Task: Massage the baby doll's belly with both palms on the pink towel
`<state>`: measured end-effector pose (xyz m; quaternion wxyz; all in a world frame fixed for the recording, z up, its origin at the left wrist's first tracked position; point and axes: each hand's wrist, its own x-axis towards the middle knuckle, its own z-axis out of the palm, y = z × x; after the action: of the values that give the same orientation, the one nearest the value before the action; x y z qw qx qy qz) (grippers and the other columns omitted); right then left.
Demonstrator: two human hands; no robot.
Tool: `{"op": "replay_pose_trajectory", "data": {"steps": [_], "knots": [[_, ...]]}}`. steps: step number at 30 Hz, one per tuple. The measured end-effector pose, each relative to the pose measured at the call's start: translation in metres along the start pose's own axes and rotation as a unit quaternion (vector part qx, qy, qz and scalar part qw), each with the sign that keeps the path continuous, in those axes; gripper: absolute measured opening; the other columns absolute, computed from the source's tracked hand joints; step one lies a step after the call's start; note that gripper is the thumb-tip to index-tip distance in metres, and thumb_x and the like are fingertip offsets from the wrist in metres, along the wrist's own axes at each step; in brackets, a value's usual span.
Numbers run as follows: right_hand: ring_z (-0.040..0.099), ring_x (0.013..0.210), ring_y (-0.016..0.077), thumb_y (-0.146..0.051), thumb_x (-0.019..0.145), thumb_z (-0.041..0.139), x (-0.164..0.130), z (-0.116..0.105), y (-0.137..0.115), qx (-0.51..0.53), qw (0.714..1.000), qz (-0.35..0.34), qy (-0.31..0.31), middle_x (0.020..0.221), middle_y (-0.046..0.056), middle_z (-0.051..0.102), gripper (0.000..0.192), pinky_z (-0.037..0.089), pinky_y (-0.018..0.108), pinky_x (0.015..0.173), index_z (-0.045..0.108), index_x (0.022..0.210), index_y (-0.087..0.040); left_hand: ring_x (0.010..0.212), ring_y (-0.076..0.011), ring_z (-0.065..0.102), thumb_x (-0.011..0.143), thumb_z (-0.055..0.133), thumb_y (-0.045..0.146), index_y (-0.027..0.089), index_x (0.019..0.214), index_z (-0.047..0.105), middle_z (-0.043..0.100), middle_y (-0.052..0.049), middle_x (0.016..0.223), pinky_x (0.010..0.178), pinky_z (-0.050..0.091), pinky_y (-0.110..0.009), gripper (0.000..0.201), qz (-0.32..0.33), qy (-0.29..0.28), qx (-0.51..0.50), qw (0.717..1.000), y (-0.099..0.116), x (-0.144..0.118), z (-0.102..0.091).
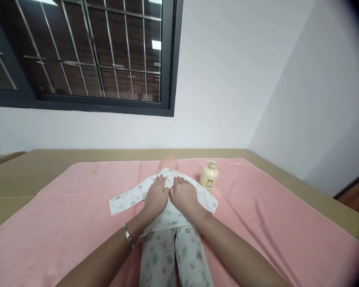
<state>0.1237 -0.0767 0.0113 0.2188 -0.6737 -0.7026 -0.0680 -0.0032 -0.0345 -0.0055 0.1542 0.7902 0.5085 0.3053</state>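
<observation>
A baby doll (168, 164) lies on a pink sheet (86, 223), its head pointing away from me. It wears a white printed long-sleeved top (171, 218) and matching trousers (158, 259); both sleeves spread out to the sides. My left hand (157, 196) rests flat on the left of the doll's chest, fingers stretched toward its shoulder. On the right of the chest lies my right hand (184, 195), also flat, its fingers pointing at the collar. The two thumbs meet or nearly meet in the middle. Neither hand holds anything.
A cream pump bottle (209, 175) stands on the sheet just beyond the doll's right-side sleeve. The sheet covers a tan table (197, 153) against a white wall (215, 79). Above, at the left, is a dark-framed window (107, 104) with metal bars.
</observation>
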Motion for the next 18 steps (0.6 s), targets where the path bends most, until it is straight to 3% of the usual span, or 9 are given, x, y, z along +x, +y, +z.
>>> {"op": "replay_pose_trajectory", "data": {"steps": [2, 7, 10, 14, 18], "knots": [[0.053, 0.122, 0.0324, -0.026, 0.092, 0.039, -0.006, -0.001, -0.006, -0.015, 1.000, -0.001, -0.001, 0.128, 0.024, 0.058, 0.050, 0.039, 0.042, 0.103, 0.053, 0.132, 0.001, 0.144, -0.0266, 0.029, 0.088, 0.035, 0.020, 0.008, 0.141, 0.045, 0.038, -0.013, 0.152, 0.119, 0.025, -0.045, 0.056, -0.008, 0.005, -0.015, 1.000, -0.008, 0.006, 0.002], [0.052, 0.124, 0.0291, -0.025, 0.092, 0.039, -0.002, 0.004, -0.004, 0.012, 1.000, 0.021, 0.010, 0.129, 0.019, 0.059, 0.046, 0.036, 0.041, 0.106, 0.057, 0.129, -0.006, 0.144, -0.0256, 0.030, 0.091, 0.036, 0.025, 0.012, 0.142, 0.045, 0.039, -0.012, 0.152, 0.120, 0.024, -0.046, 0.053, 0.010, 0.078, -0.007, 0.997, -0.016, 0.005, 0.013], [0.044, 0.133, 0.0256, -0.028, 0.094, 0.037, 0.010, 0.005, 0.010, 0.054, 0.998, 0.011, 0.002, 0.138, 0.015, 0.053, 0.046, 0.031, 0.040, 0.111, 0.054, 0.133, -0.010, 0.143, -0.0258, 0.031, 0.093, 0.035, 0.029, 0.012, 0.140, 0.047, 0.040, -0.012, 0.151, 0.119, 0.024, -0.047, 0.051, 0.009, 0.090, -0.005, 0.996, -0.013, 0.000, 0.015], [0.033, 0.140, 0.0296, -0.031, 0.097, 0.034, 0.022, -0.002, 0.029, 0.057, 0.998, 0.010, -0.018, 0.146, 0.016, 0.043, 0.047, 0.023, 0.052, 0.113, 0.051, 0.137, -0.013, 0.142, -0.0265, 0.033, 0.095, 0.033, 0.031, 0.012, 0.137, 0.050, 0.043, -0.013, 0.149, 0.118, 0.026, -0.050, 0.049, 0.014, 0.105, -0.011, 0.994, -0.013, -0.003, 0.016], [0.028, 0.142, 0.0318, -0.025, 0.094, 0.037, 0.019, -0.008, 0.024, 0.044, 0.998, 0.015, 0.032, 0.150, 0.020, 0.036, 0.049, 0.018, 0.053, 0.114, 0.048, 0.138, -0.008, 0.141, -0.0241, 0.036, 0.097, 0.029, 0.032, 0.015, 0.134, 0.053, 0.049, -0.011, 0.145, 0.119, 0.025, -0.049, 0.047, 0.034, 0.148, -0.031, 0.988, -0.017, -0.005, 0.018]]}}
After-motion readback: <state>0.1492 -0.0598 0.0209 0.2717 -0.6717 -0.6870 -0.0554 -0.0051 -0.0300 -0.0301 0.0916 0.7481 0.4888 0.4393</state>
